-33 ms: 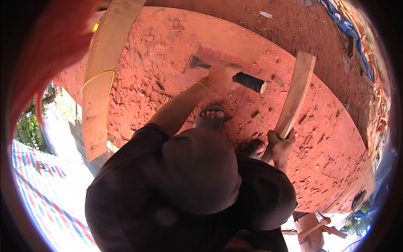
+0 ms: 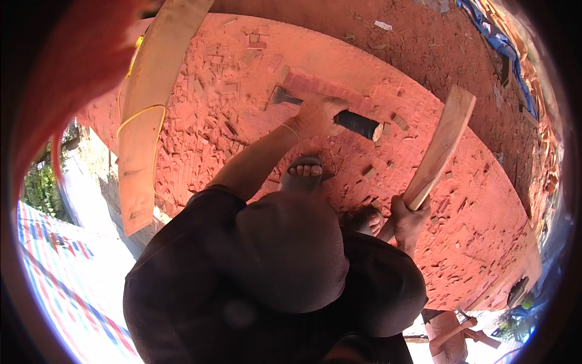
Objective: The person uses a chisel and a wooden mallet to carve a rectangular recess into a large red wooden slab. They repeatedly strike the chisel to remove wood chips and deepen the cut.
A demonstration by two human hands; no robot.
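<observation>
My left hand (image 2: pixel 319 115) is wrapped around a chisel (image 2: pixel 359 124) with a thick black-wrapped handle; its metal blade end points left, low over the reddish carved wooden slab (image 2: pixel 339 51). A shallow carved patch lies around the blade, and whether its tip touches the wood I cannot tell. To the right, my right hand (image 2: pixel 410 219) grips the near end of a flat wooden mallet (image 2: pixel 441 148), raised and tilted away to the right, apart from the chisel.
Wood chips (image 2: pixel 206 136) litter the slab. My sandalled foot (image 2: pixel 305 170) rests on it. A long curved board (image 2: pixel 142 133) with a yellow cord (image 2: pixel 142 109) stands at left. Another person's arm (image 2: pixel 447 340) with a hammer-like tool shows at lower right. Striped sheeting (image 2: pixel 66 291) lies at lower left.
The mallet and my right hand have shifted slightly right and nearer to me. My left hand and the chisel have barely moved.
</observation>
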